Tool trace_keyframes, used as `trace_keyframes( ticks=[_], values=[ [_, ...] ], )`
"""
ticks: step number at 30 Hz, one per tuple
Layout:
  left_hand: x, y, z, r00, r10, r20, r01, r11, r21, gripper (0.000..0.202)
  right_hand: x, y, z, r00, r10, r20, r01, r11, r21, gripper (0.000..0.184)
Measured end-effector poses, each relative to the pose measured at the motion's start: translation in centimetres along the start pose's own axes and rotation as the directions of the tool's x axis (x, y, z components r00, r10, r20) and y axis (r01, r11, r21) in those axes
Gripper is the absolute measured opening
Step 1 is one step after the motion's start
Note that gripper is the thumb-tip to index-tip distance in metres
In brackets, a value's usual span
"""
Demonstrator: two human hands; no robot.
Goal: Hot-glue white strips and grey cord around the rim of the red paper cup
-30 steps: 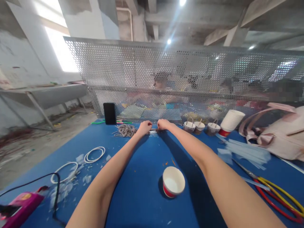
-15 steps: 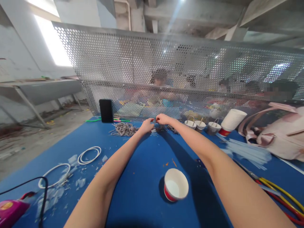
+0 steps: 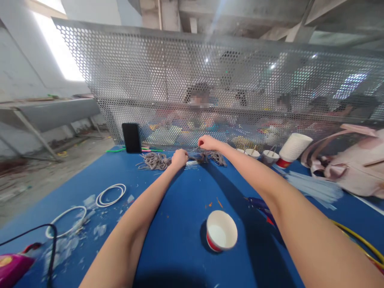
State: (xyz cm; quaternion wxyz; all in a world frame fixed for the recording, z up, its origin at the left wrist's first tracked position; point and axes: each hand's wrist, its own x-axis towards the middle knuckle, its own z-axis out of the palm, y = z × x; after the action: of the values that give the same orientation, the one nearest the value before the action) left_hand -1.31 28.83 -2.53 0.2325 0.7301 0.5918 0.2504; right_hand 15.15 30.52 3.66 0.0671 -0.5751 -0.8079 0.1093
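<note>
Both my arms reach far across the blue table (image 3: 180, 224). My left hand (image 3: 179, 157) is closed as a fist and presses on a bundle of grey cords (image 3: 154, 161) near the table's far edge. A little above the table, my right hand (image 3: 206, 142) is closed in a pinch on a bunch of the same grey cords (image 3: 214, 157), which hang down from it to the table. Thin clear strips (image 3: 189, 163) lie between the two hands.
A red and white paper cup (image 3: 221, 235) stands near me. White rings (image 3: 112, 193) and clear scraps lie left, a pink device (image 3: 12, 268) with a black cable at the corner. A phone (image 3: 131, 137) leans on the perforated screen (image 3: 210, 88). Cups (image 3: 292, 149), clear strips (image 3: 312, 188), a pink bag (image 3: 357, 168) sit right.
My right hand has risen from the table, pulling a bunch of grey cords up with it. My left hand stays down on the cords. The camera has tilted slightly.
</note>
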Motion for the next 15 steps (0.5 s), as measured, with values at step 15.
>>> trace_keyframes(
  ticks=[15],
  values=[
    [-0.4, 1.0, 0.2, 0.997, 0.053, 0.06, -0.041, 0.983, -0.178, 0.033, -1.0, -2.0, -3.0, 0.991, 0.078, -0.106, -0.036, 0.936, 0.35, 0.024]
  ],
)
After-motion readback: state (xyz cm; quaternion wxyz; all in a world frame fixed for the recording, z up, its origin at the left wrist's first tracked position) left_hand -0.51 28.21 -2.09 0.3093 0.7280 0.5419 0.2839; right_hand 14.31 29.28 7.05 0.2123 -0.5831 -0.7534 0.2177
